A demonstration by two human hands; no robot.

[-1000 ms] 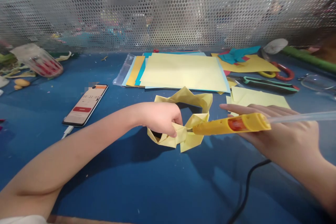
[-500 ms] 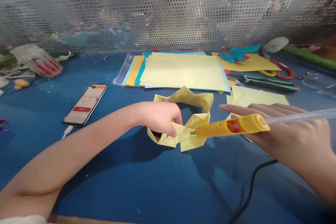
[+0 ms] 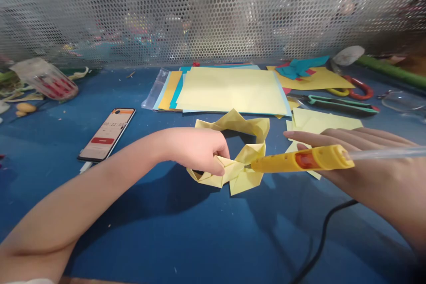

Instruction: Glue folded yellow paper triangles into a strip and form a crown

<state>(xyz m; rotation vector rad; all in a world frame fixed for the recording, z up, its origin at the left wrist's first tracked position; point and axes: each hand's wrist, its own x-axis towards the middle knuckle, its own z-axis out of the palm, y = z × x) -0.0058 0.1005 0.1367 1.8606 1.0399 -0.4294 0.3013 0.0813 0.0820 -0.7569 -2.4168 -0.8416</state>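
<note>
A ring of folded yellow paper [image 3: 248, 182] stands on the blue table, its back edge rising in points. My left hand [image 3: 199, 148] pinches the ring's front left part between thumb and bent fingers. Over the ring's front right, a yellow hot glue gun [image 3: 293, 159] points left, its metal nozzle at a fold in the paper. A clear glue stick [image 3: 389, 152] runs out of its back end. My right hand [image 3: 369, 155] is behind the glue gun, holding it. Its upper fingers are stretched out, while its grip on the handle is mostly hidden.
A stack of coloured paper [image 3: 233, 91] lies at the back. To its right are green-handled pliers [image 3: 342, 104], red-handled scissors [image 3: 361, 88] and loose yellow sheets [image 3: 309, 122]. A phone [image 3: 108, 134] lies left, near a tipped plastic cup [image 3: 49, 82]. A black cord [image 3: 322, 235] crosses the front right.
The glue gun and my right hand have shifted slightly to the right, the nozzle staying near the fold. My left hand keeps its pinch on the paper ring. The view has moved slightly.
</note>
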